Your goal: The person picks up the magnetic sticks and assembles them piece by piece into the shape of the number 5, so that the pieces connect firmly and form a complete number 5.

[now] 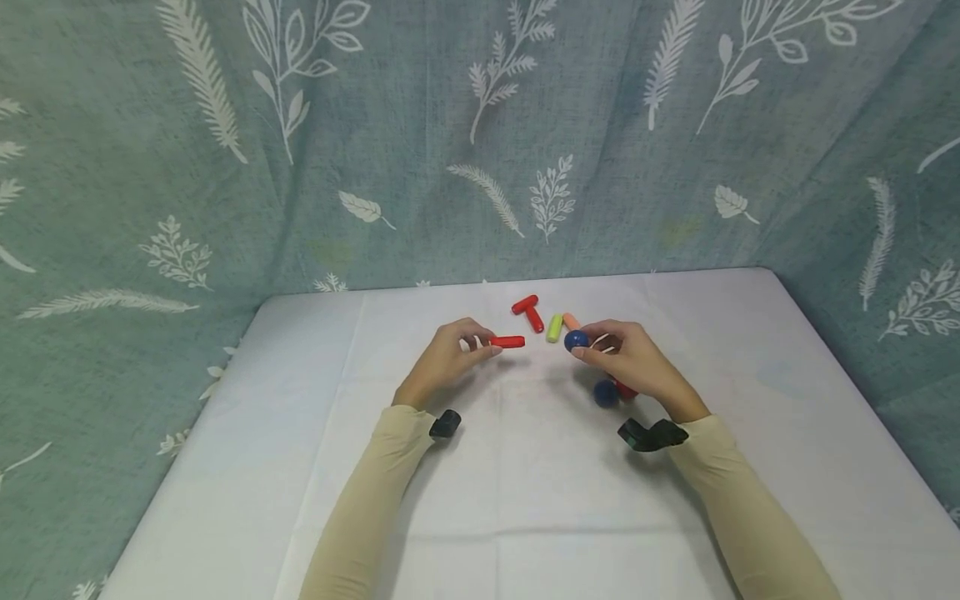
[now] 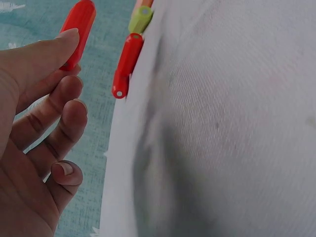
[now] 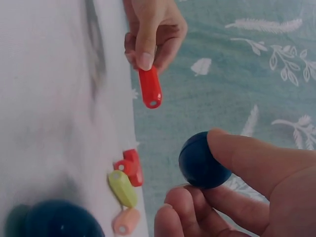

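1. Pinches a smooth, glossy red rod with rounded ends (image 1: 512, 342) between thumb and forefinger of the left hand (image 1: 447, 358), raised off the table (image 1: 555, 483), with the other fingers loosely bent and bearing nothing.
2. Shows a small, pale round disc set in that rod's free end, seen from the right wrist.
3. Grips a shiny, deep-blue ball (image 1: 576, 340) between thumb and fingers of the right hand (image 1: 630, 354), also raised, with fingers spread only to the ball's width.
4. Holds rod and ball near each other but apart, over the far half of the table, with the rod's free end toward the ball.
5. Shows two more glossy red rods (image 1: 534, 319) lying closest to the far edge, about midway along, touching in a T.
6. Includes, toward the right edge from those, a stubby, bevelled yellow-green block (image 1: 554, 327) and, just beside, a short peach-coloured rod (image 1: 571, 322), each with a pale disc in one end.
7. Shows a second deep-blue ball (image 1: 606, 393) resting closer to the near edge, beside a red piece (image 1: 626, 389) partly hidden by the right hand, too covered to tell its shape.
8. Rests all loose pieces on white, finely textured, softly creased cloth.
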A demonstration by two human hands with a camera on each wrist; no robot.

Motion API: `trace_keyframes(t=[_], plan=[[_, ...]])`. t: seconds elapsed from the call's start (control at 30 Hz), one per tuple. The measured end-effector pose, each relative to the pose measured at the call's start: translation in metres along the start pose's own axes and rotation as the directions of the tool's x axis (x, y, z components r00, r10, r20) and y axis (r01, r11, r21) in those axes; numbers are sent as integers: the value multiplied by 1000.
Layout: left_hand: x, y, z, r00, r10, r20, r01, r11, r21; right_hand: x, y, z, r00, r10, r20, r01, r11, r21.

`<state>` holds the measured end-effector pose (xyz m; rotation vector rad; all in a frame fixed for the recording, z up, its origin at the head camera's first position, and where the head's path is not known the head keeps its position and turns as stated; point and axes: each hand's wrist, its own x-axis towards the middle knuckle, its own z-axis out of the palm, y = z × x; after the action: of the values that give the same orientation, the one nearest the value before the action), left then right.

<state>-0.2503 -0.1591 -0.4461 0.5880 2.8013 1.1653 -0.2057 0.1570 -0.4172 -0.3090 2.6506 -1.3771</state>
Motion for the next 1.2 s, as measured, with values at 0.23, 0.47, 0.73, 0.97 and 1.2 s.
trace_keyframes(t=[0.23, 0.47, 0.73, 0.97, 1.2], plan=[[-2, 2, 4, 1000, 27, -16, -27, 1000, 3, 10, -2, 7, 1000, -1, 24, 1, 1000, -10], [-2, 3, 10, 999, 34, 0, -34, 999, 25, 14, 2, 9, 998, -22, 55, 23, 999, -28], [-4, 5, 17, 1000, 27, 8, -27, 999, 28, 17, 2, 17, 996, -35, 78, 39, 998, -49], [-6, 4, 21, 999, 38, 16, -39, 998, 54, 20, 2, 20, 994, -25, 106, 31, 998, -54], [-7, 5, 23, 1000, 15, 19, -16, 999, 45, 22, 3, 22, 992, -26, 123, 33, 998, -62]])
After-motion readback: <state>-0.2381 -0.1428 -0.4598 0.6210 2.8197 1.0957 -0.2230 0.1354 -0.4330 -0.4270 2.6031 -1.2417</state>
